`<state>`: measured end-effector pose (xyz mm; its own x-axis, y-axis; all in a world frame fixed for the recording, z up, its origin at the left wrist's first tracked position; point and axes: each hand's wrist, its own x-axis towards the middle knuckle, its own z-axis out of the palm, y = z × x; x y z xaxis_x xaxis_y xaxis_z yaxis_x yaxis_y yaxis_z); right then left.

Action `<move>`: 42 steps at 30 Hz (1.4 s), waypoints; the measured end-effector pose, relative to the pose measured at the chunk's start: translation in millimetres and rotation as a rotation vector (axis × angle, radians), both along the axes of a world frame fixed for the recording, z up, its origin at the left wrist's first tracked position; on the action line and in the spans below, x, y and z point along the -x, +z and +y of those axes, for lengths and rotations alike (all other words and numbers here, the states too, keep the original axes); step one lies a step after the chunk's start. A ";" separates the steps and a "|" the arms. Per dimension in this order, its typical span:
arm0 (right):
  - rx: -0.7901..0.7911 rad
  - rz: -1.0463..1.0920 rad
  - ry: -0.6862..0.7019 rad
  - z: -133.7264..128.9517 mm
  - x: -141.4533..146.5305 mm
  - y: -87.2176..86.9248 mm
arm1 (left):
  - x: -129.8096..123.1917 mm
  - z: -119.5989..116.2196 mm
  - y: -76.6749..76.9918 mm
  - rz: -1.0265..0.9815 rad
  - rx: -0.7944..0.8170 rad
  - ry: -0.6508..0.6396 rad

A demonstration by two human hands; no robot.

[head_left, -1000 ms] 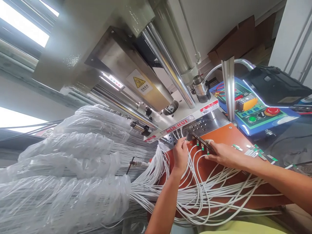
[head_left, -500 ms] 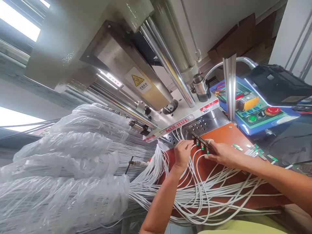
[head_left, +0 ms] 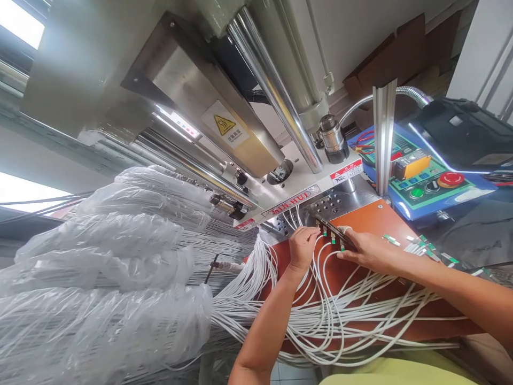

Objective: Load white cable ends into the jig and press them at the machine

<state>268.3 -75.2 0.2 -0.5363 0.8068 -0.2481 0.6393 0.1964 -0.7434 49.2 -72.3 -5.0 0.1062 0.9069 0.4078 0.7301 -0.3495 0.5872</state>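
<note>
The right hand (head_left: 371, 254) pinches the end of a dark metal bar (head_left: 332, 234) above the white wires (head_left: 320, 289); the left hand (head_left: 302, 248) curls just beside the bar (whether it holds a wire, I cannot tell).

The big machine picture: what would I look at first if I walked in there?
The white wires catch your eye first, spilling over an orange board, with clear plastic wrapping bunched at left. The left hand and right hand are busy near the machine. A red button stands out on a blue control panel at right.

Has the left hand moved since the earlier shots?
Yes: the left hand has shifted right in view, its fingertips now closer to the green-tipped terminals.
</note>
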 end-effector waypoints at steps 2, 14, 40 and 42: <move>0.002 0.009 0.000 0.4 0.1 -1.1 | 0.2 -0.1 -1.5 -0.012 -0.009 0.006; 0.022 0.017 0.007 0.8 -1.0 3.3 | 2.1 4.6 -8.4 -0.001 -0.083 -0.024; -0.394 -0.523 0.102 -11.1 -9.1 20.8 | -13.0 8.2 1.7 0.037 0.113 -0.103; -0.460 -0.477 0.094 6.1 -3.4 28.7 | -6.5 8.3 6.3 -0.024 0.104 -0.114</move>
<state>271.6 -69.2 28.9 -0.5265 0.8421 -0.1169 0.8418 0.4970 -0.2108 55.7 -64.0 1.3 0.2022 0.9271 0.3156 0.6746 -0.3655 0.6414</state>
